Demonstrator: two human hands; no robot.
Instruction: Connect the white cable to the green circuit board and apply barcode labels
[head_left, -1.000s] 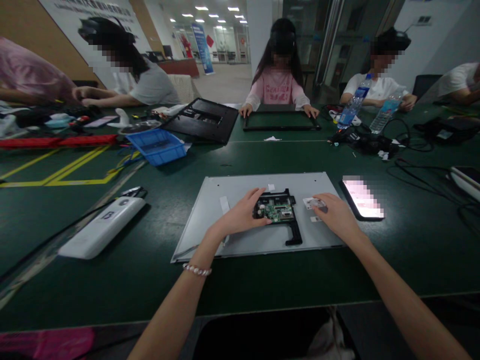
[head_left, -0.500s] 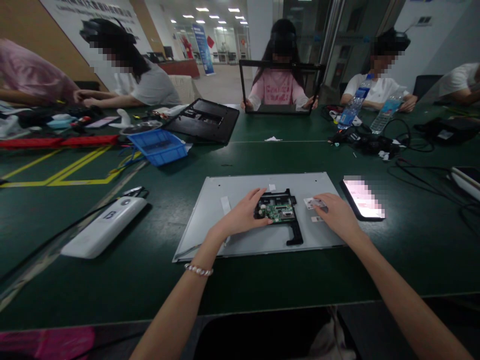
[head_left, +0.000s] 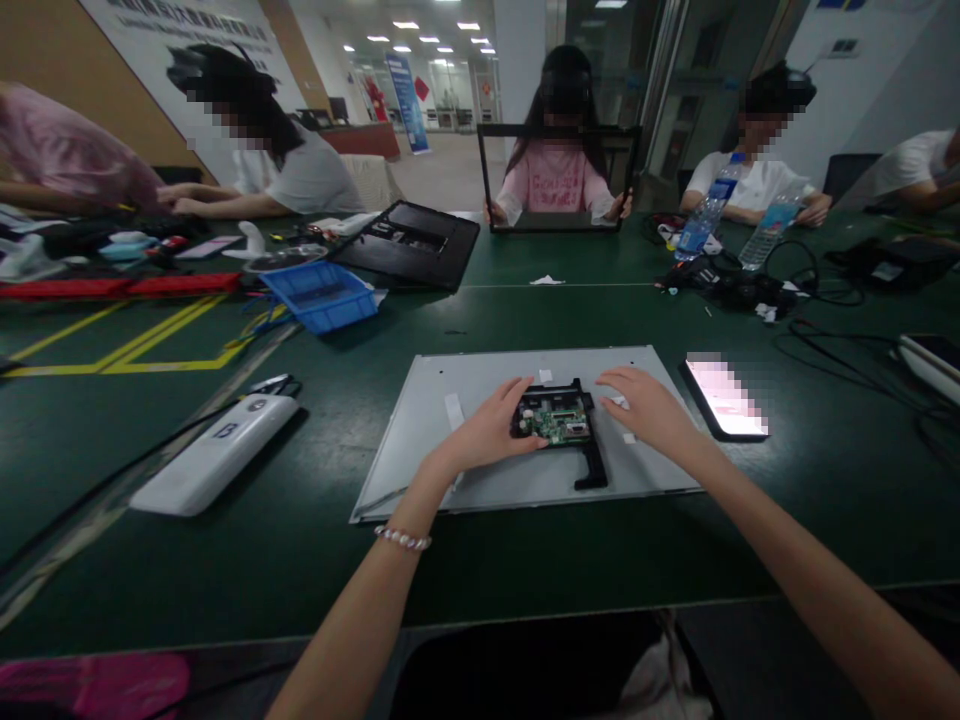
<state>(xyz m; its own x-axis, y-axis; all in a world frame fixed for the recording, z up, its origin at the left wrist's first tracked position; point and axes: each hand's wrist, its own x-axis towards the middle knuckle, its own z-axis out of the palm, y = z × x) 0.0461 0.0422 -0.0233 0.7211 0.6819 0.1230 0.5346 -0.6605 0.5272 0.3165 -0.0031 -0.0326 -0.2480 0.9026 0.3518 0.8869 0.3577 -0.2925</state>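
Observation:
A green circuit board [head_left: 559, 424] sits in a black plastic bracket [head_left: 592, 466] on the back of a flat, light grey display panel [head_left: 495, 492]. My left hand [head_left: 491, 425] grips the board and bracket from the left, fingers at the far edge and thumb at the near edge. To the right of the bracket, my right hand [head_left: 649, 410] hovers over the panel with fingers stretched out and nothing in them. It partly hides a printed label on the panel. A white strip [head_left: 454, 411] lies on the panel left of the board.
A phone [head_left: 724, 395] lies right of the panel, a white power bank [head_left: 217, 452] with a cable to the left. Beyond are a blue bin [head_left: 319, 298], a black casing [head_left: 412, 250] and bottles [head_left: 705, 215]. A person across the table holds a black frame [head_left: 555, 228].
My right hand has moved slightly left and away from me, toward the bracket, with its fingers straightening. My left hand stays in place. The person opposite has raised the black frame upright.

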